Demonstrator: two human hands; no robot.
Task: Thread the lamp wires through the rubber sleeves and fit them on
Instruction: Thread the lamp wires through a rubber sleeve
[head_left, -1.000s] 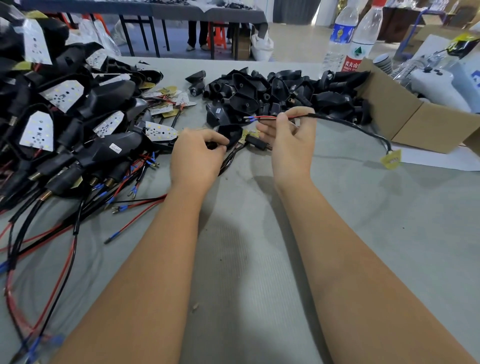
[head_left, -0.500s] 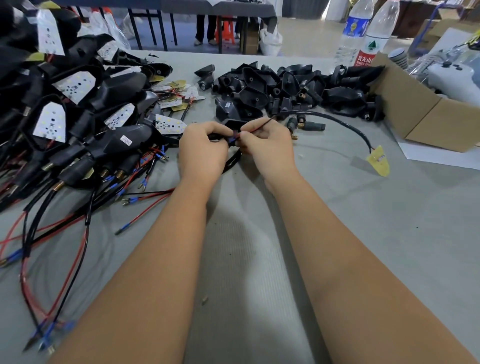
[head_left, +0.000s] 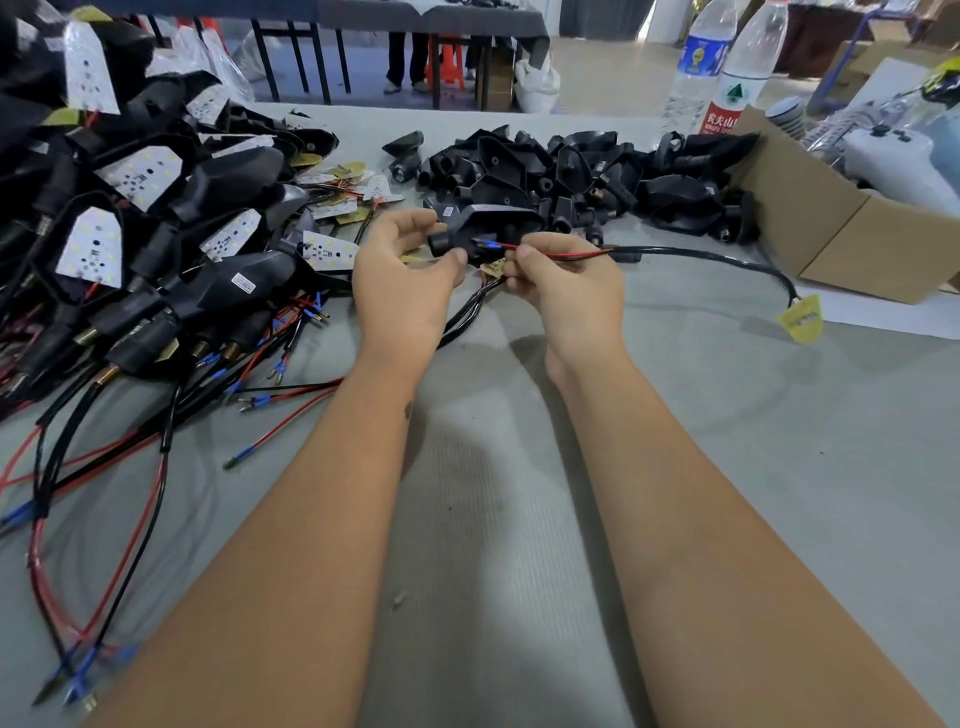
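We are looking down at the grey worktop (head_left: 727, 441), both bare forearms reaching forward over it. The left hand (head_left: 402, 280) is holding a black rubber sleeve (head_left: 470, 234) up off the worktop, its grip pinching the sleeve's round neck between thumb and fingers. The right hand (head_left: 569, 291) is sitting just beside it, its grip pinching the red and black wires (head_left: 561, 254) close to their blue-tipped ends, and those tips are lying right at the sleeve's opening; we cannot tell how far in they are going. From the right hand the wires are running rightward into a black cable (head_left: 727, 260), which is curving across the worktop to a yellow tag (head_left: 802, 317) lying flat.

Behind the hands we are seeing a heap of loose sleeves (head_left: 571, 171) spread across the worktop. On the left a big pile of lamps (head_left: 130, 218) with white LED boards is trailing red and black leads toward the near edge. To the right a cardboard box (head_left: 841, 228) is standing on the worktop, with two water bottles (head_left: 727, 67) just behind it.
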